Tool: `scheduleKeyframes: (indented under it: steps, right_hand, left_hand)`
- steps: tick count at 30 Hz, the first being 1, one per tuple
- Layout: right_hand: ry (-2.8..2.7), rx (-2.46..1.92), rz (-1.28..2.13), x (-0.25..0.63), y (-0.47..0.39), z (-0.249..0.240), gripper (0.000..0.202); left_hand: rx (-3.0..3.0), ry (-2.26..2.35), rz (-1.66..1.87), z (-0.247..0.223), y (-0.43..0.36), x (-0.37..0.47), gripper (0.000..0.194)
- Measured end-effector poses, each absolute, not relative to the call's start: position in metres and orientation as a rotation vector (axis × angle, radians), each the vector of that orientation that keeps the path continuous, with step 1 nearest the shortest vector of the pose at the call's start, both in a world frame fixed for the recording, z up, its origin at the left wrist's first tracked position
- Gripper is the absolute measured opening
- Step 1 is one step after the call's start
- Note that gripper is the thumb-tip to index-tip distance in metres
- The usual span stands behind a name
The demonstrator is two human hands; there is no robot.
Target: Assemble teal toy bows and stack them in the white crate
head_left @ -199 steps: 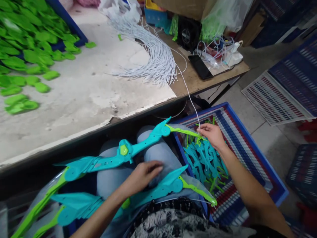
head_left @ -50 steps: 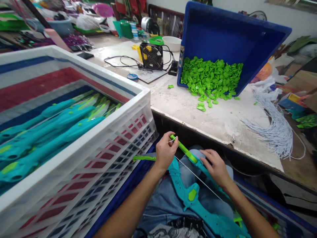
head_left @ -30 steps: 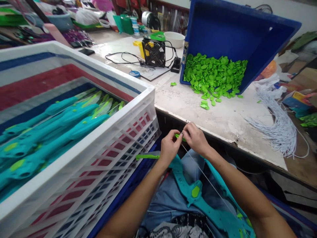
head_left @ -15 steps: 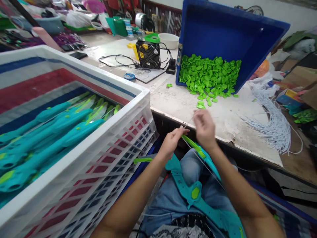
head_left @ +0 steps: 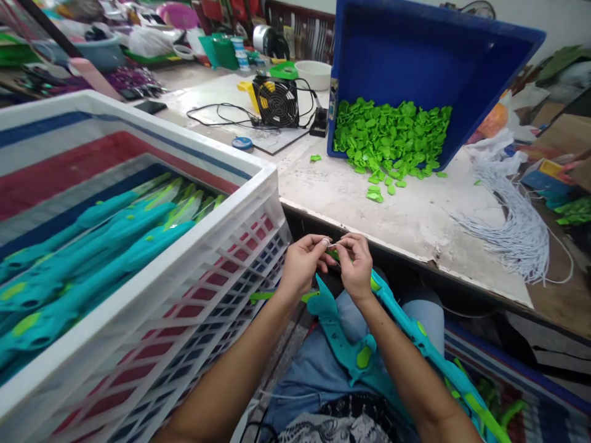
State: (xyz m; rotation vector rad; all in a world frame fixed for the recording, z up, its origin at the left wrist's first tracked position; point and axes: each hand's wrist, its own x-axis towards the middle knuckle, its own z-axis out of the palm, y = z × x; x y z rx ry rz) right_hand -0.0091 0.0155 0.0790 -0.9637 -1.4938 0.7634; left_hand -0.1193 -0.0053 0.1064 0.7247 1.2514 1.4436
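Observation:
My left hand (head_left: 299, 263) is closed in a pinch on a thin white string (head_left: 331, 245), above my knees. Close beside it, my right hand (head_left: 356, 266) pinches the same string, the fingertips almost touching. A bright green limb tip is partly hidden under the fingers. It appears to belong to a long teal and green toy bow part (head_left: 399, 311) running beneath my right forearm. Across my lap lies a teal toy bow body (head_left: 339, 344) with a green oval inset (head_left: 364, 357); my right arm covers part of it.
To the left stands a white plastic crate (head_left: 249, 203) holding several teal toy bows (head_left: 115, 258). On the table (head_left: 318, 197), a tipped blue bin (head_left: 415, 55) spills small green pieces (head_left: 392, 132). A bundle of white strings (head_left: 526, 246) lies right; a small black fan (head_left: 278, 103) stands behind.
My right hand has come down and left, from a blurred raised position to beside my left hand. My left hand has shifted slightly left, and the string between them is shorter.

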Motion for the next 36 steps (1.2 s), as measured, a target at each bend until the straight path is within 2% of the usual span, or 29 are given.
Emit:
scheduleKeyframes:
  steps: [5,11,18,24,31,36]
  right_hand:
    - [-1.529,-0.89,0.694,-0.011,0.018,0.081,0.012]
    - [-1.647,-0.842,0.674,-0.01,0.017,0.078,0.026]
    - [-1.806,-0.807,0.432,0.002,0.021,0.084,0.017]
    - [-1.927,-0.855,0.306,0.01,0.023,0.084,0.017]
    - [-1.847,-0.891,0.52,0.016,0.014,0.072,0.016]
    - [-1.889,-0.864,0.689,0.023,0.0,0.059,0.015]
  left_hand:
    - [0.65,1.154,1.279,0.11,-0.003,-0.129,0.041]
    - [0.549,1.208,1.354,0.112,-0.004,-0.123,0.032]
    - [0.516,1.1,1.327,0.117,-0.003,-0.12,0.022]
    - [0.829,1.215,1.268,0.112,-0.007,-0.12,0.023]
    - [1.283,1.554,1.181,0.094,-0.012,-0.125,0.023]
    - [1.41,1.446,0.913,0.083,-0.021,-0.136,0.024]
